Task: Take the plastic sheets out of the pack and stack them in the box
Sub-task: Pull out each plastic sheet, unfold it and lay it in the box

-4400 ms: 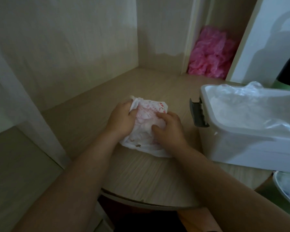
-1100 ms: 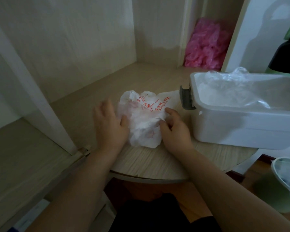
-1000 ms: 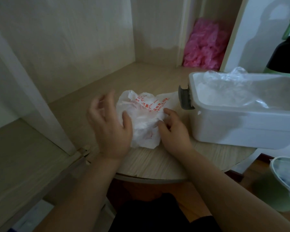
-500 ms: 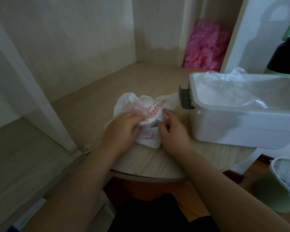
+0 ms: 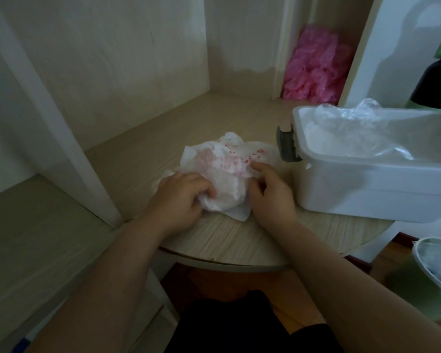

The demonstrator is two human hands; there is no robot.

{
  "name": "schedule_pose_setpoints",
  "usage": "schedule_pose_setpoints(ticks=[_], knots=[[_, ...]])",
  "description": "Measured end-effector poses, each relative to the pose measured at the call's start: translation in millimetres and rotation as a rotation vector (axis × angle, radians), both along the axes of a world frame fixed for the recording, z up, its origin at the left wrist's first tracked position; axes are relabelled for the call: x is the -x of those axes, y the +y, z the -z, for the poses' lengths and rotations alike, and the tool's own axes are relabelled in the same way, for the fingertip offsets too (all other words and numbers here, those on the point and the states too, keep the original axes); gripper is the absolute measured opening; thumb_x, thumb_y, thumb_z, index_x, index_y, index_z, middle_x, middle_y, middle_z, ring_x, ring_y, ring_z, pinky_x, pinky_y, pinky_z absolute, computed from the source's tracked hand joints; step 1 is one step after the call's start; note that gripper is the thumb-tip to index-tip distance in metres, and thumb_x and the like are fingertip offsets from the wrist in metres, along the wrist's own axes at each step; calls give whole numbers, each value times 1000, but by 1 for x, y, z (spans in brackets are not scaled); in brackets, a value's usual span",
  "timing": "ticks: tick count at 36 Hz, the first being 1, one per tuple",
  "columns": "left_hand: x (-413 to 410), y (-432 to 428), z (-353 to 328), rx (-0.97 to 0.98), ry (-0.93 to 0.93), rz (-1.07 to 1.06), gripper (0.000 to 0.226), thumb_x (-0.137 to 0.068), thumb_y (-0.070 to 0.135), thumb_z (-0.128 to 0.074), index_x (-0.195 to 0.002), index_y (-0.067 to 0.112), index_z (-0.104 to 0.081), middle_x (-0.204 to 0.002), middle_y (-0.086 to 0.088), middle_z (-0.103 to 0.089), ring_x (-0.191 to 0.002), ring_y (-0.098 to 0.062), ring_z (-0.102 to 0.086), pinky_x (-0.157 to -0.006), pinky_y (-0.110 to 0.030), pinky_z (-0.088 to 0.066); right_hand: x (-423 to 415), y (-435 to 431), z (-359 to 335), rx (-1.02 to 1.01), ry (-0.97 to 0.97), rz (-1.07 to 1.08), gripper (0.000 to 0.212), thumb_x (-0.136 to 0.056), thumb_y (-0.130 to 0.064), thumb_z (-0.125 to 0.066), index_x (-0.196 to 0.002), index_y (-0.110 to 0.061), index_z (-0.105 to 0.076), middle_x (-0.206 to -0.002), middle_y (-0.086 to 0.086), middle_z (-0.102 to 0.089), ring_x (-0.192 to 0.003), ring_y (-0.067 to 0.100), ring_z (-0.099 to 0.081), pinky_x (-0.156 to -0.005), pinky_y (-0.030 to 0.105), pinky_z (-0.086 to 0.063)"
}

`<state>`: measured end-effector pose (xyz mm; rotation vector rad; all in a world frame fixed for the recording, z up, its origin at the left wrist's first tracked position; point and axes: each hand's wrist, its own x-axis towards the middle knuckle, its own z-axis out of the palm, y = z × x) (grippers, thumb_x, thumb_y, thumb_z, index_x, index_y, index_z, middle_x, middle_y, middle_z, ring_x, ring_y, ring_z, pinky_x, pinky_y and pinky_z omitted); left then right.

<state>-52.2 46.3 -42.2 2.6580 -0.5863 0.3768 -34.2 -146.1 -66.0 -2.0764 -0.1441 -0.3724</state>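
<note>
Both hands grip a crumpled white pack (image 5: 228, 169) printed in red, which lies on the pale wood-grain table (image 5: 227, 240) between them. The left hand (image 5: 181, 197) has its fingers curled into the near left part of the pack and bunches the film under the knuckles. The right hand (image 5: 270, 192) pinches the pack's right edge, forefinger stretched along the top fold and thumb tucked under it. What is inside the pack cannot be made out through the wrinkled film. Just to the right of this two-handed grip stands the white plastic box (image 5: 367, 194), lid off, with its grey latch (image 5: 287, 146) facing the pack and nearly touching the pack's far right corner. Clear plastic sheets (image 5: 349, 128) lie loosely heaped in the box and rise a little above its far rim. Beyond the grip, to the far right, a heap of pink plastic bags (image 5: 313, 70) fills a narrow recess. Behind the box, a dark bottle (image 5: 438, 80) stands at the right edge of the view. Below the right forearm, off the table's rounded edge, is a green bin (image 5: 413, 286) with a clear liner.
</note>
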Motion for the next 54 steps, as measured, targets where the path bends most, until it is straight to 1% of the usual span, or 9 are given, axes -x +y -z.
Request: schedule_pose_setpoints(ticks=[3, 6, 11, 19, 25, 31, 36, 46, 54], knots=[[4, -1, -3, -72, 23, -55, 56, -69, 45, -51, -121, 28, -61, -125, 5, -57, -120, -20, -49, -102, -45, -37, 5, 2, -4, 42, 32, -85, 39, -97, -30, -47, -136, -25, -44, -79, -9, -57, -75, 5, -57, -71, 26, -51], [12, -8, 2, -115, -179, -100, 56, -71, 57, -50, -115, 27, -65, -121, 3, -57, -117, -22, -49, -99, -47, -37, 6, 3, -5, 39, 40, -79, 40, -97, -32, -46, -136, -24, -43, -81, -9, -58, -77, 7, -58, -75, 31, -53], [12, -19, 12, -157, -415, -134, 29, -81, 39, -50, -97, 26, -70, -100, 4, -65, -96, -19, -52, -76, -36, -40, 9, 2, -5, 36, -18, -58, 33, -96, -23, -50, -128, -22, -50, -82, -15, -54, -76, 3, -56, -76, 31, -53], [11, -26, 18, 50, -318, -130, 32, -91, 32, -42, -89, 16, -70, -81, 0, -64, -71, -17, -59, -57, -30, -48, 11, 3, 4, 285, -284, -201, 29, -88, -11, -57, -117, -11, -62, -112, 4, -58, -95, 6, -49, -76, 15, -35], [9, -28, 17, 212, -266, -61, 23, -90, 33, -45, -89, 19, -63, -84, 13, -55, -81, 0, -45, -70, -12, -33, 12, 9, 5, 413, -432, -200, 34, -86, -23, -57, -119, -13, -60, -99, 8, -63, -83, 23, -61, -67, 24, -43], [13, -30, 4, 538, -76, 9, 13, -88, 41, -60, -96, 32, -59, -98, 18, -58, -99, 5, -53, -84, -8, -40, 7, 9, 3, 358, -368, -166, 33, -92, -33, -45, -100, -14, -70, -83, 2, -60, -72, 12, -52, -59, 19, -34], [12, -28, 8, 447, 163, -67, 66, -81, 35, -72, -138, 25, -40, -130, 16, -46, -119, 3, -44, -97, -19, -40, 10, 6, -17, -4, -29, -253, 23, -98, -24, -46, -81, -21, -62, -73, -6, -59, -62, 1, -51, -57, 11, -39], [-6, -28, -6, 252, -64, -262, 59, -79, 50, -68, -128, 25, -49, -119, 5, -60, -108, -17, -55, -85, -37, -48, 13, 19, -85, -127, -33, -230, 31, -99, -25, -41, -69, -19, -49, -65, -4, -51, -61, 5, -49, -65, 28, -47], [9, -44, -57, 680, -172, -105, 87, -74, 42, -79, -146, 31, -31, -140, 8, -42, -119, -4, -44, -95, -20, -38, 13, -4, -140, -72, -225, -63, 33, -93, -20, -50, -63, -13, -41, -57, -1, -41, -52, 12, -38, -51, 26, -33]])
